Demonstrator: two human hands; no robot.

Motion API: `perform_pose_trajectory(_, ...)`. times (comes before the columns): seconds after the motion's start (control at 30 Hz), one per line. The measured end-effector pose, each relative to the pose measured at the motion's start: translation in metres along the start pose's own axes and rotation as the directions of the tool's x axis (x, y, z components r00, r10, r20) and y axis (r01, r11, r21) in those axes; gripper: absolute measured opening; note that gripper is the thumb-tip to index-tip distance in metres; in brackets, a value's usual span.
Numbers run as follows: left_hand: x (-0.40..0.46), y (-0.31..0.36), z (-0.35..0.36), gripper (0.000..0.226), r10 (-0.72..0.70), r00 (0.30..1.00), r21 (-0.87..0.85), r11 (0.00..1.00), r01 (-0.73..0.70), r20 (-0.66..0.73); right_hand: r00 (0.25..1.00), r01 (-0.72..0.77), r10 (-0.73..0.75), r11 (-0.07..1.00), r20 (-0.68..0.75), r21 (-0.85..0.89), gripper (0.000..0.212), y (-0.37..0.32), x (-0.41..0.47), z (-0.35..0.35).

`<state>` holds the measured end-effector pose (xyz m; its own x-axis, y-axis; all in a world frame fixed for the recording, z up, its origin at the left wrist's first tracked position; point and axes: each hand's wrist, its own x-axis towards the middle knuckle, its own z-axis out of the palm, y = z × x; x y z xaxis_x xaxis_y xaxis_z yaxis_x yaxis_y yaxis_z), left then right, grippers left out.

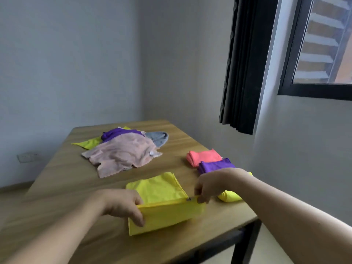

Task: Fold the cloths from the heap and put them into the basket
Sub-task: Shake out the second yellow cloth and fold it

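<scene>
Yellow cloth [162, 204] apparently pinched between hands.

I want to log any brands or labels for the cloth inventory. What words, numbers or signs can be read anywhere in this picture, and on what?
None can be read.
Small white tag on the pink cloth in the heap: too small and blurred to show any print.
Small dark tag at the folded edge of the yellow cloth, beside the right hand: too small to read.
</scene>
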<state>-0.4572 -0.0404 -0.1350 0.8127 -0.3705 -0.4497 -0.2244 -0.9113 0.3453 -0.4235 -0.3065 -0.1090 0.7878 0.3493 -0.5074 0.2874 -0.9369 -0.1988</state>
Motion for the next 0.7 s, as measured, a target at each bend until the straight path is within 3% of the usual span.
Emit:
perform_pose_trajectory(0.1,0.0,0.001,0.03,0.037,-0.021,1.0,-0.024,0.999,0.021,0.014,0.982,-0.048,0.05,0.999,0.184,-0.014,0.006,-0.003,-0.001,0.027)
perform_pose_trajectory(0.3,-0.014,0.004,0.025,0.037,-0.041,0.991,-0.109,0.993,0.054,0.127,0.979,-0.049,0.046,0.999,0.2,0.006,0.013,-0.009,-0.013,0.024)
perform_pose_trajectory(0.4,-0.011,0.002,0.024,0.04,-0.015,0.981,-0.269,0.961,0.068,0.195,0.987,-0.025,0.021,0.999,0.16,0.021,0.007,-0.013,-0.012,0.015)
perform_pose_trajectory(0.57,0.009,-0.014,0.011,0.032,-0.135,0.991,-0.414,0.901,0.127,0.01,0.999,0.022,-0.018,0.997,-0.049,0.077,0.009,-0.017,0.007,-0.003)
perform_pose_trajectory(0.7,0.028,-0.03,0.0,0.017,-0.161,0.95,-0.449,0.893,0.025,-0.269,0.972,0.021,0.011,0.991,-0.233,0.136,0.017,-0.022,0.03,-0.013)
